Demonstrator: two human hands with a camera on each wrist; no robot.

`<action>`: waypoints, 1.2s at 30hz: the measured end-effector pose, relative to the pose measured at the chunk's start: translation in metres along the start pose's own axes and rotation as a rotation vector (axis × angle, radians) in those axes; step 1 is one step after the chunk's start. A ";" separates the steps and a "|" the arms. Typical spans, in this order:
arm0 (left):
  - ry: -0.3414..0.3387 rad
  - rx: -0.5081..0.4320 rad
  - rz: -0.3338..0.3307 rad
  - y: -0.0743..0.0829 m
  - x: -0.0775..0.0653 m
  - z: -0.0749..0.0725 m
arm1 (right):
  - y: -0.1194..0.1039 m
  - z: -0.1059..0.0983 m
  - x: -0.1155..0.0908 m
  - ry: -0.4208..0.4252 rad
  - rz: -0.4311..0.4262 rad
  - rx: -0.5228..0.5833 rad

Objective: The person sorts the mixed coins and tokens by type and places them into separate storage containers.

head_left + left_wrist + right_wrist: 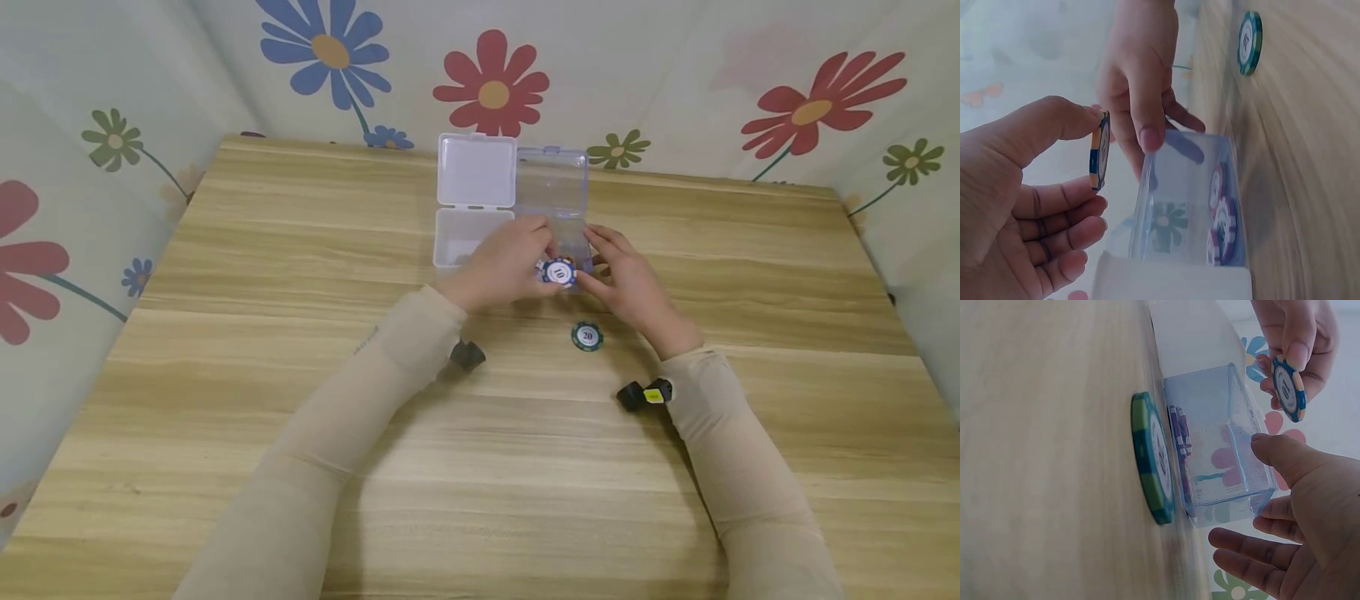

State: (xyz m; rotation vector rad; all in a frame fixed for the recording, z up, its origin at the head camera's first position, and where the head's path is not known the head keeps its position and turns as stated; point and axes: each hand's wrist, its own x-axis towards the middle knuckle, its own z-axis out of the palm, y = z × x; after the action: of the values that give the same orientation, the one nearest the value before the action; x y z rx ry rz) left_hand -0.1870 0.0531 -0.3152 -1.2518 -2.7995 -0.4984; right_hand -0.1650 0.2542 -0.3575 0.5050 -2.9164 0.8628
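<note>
My left hand (506,262) pinches a blue poker chip (558,272) marked 10 between thumb and fingers, above the clear plastic box (1213,487). In the left wrist view the chip stands edge-on, its other side toward the box opening. Several purple-and-white poker chips (1225,220) lie inside on the box floor. At the box's right side is my right hand (630,279), its thumb by the rim and its fingers extended along the outer wall. A green poker chip (587,337) marked 20 lies flat on the table in front of the box.
An open white plastic box (456,237) stands directly left of the clear one, with both lids raised at the back. The wooden table (480,500) ends at a flower-printed wall (637,67). Black wrist devices (632,397) show near both sleeves.
</note>
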 end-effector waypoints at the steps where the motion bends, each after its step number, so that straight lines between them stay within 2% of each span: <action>1: -0.003 0.005 -0.011 -0.002 0.001 -0.001 | 0.000 0.000 0.000 0.000 -0.002 0.001; 10: 0.014 0.049 -0.110 -0.017 0.011 0.001 | -0.001 0.000 0.001 0.009 -0.002 -0.019; 19: -0.012 0.068 -0.168 -0.021 0.021 0.005 | 0.001 0.001 0.002 0.021 -0.007 -0.021; 28: -0.034 0.091 -0.184 -0.024 0.029 0.009 | 0.003 0.001 0.002 0.021 -0.017 -0.030; 36: -0.041 0.131 -0.166 -0.024 0.034 0.011 | 0.001 -0.001 0.001 0.023 -0.014 -0.025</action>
State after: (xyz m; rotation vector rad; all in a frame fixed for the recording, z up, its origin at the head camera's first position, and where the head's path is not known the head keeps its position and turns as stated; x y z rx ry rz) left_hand -0.2266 0.0661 -0.3272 -1.0231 -2.9310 -0.2925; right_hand -0.1666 0.2553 -0.3576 0.5096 -2.8957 0.8238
